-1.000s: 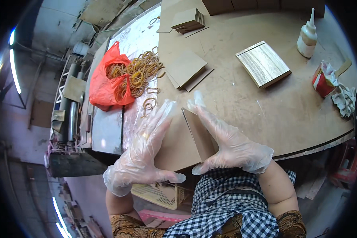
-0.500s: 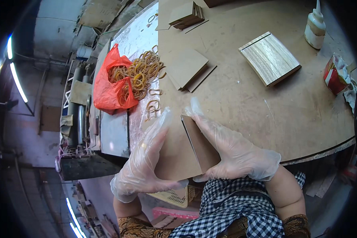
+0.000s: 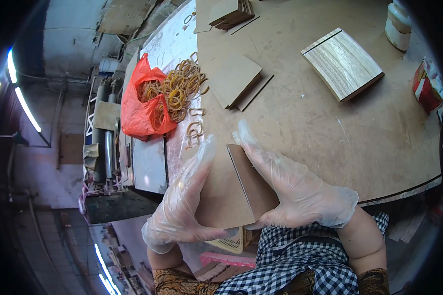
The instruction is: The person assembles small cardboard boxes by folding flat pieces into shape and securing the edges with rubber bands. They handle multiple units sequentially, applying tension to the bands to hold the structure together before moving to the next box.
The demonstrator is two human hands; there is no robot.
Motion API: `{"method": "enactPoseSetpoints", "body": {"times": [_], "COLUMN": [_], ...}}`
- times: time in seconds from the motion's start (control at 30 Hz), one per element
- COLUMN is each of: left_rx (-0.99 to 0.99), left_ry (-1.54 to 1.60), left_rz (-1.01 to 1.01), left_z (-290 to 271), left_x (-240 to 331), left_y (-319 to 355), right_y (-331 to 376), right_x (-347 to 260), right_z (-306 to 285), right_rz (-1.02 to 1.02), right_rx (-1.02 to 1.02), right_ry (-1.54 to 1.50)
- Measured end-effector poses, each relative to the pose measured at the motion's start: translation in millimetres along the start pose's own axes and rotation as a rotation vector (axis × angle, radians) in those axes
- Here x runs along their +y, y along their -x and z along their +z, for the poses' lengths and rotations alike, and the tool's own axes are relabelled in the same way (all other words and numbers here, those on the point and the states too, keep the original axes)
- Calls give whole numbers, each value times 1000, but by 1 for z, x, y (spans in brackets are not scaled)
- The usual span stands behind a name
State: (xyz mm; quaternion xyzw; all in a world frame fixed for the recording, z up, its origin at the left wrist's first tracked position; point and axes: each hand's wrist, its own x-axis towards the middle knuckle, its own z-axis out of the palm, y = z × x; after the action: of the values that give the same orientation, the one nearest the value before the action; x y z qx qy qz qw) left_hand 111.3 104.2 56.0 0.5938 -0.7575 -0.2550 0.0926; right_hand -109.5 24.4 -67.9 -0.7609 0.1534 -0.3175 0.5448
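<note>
Both my hands wear clear plastic gloves and hold thin brown boards (image 3: pixel 236 189) at the near edge of the round wooden table (image 3: pixel 330 128). My left hand (image 3: pixel 184 201) lies flat along the left side of the lower board, thumb under its near edge. My right hand (image 3: pixel 295 189) presses on the right side of the darker upper board, fingers pointing up-left. The boards stand slightly tilted, one against the other.
A red plastic bag (image 3: pixel 142 101) spills several rubber bands (image 3: pixel 179 88) to the left. More brown boards (image 3: pixel 238 78) lie beyond, another stack (image 3: pixel 231 12) at the far edge. A wood-grain panel (image 3: pixel 342 64), a white glue bottle (image 3: pixel 398 24) and a red packet (image 3: pixel 426 88) sit right.
The view has drawn closer to the table. My hands have closed in on the boards, the left one moving right against the lower board.
</note>
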Motion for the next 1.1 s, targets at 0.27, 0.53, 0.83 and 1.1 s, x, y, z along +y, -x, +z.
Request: {"method": "enactPoseSetpoints", "body": {"times": [0.27, 0.53, 0.83, 1.1], "left_rx": [-63, -78, -80, -59], "left_ry": [-56, -28, -17, -21], "left_rz": [-16, 6, 27, 47], "left_z": [-4, -5, -5, -5], "left_x": [5, 4, 5, 8], "left_y": [-5, -7, -6, -6], "right_y": [-1, 2, -2, -9], "right_x": [-1, -1, -8, -3], "right_z": [-5, -3, -12, -5], "right_rz": [-21, 2, -51, -113], "right_rx": [-42, -28, -4, 1], "right_ry": [1, 25, -2, 2]}}
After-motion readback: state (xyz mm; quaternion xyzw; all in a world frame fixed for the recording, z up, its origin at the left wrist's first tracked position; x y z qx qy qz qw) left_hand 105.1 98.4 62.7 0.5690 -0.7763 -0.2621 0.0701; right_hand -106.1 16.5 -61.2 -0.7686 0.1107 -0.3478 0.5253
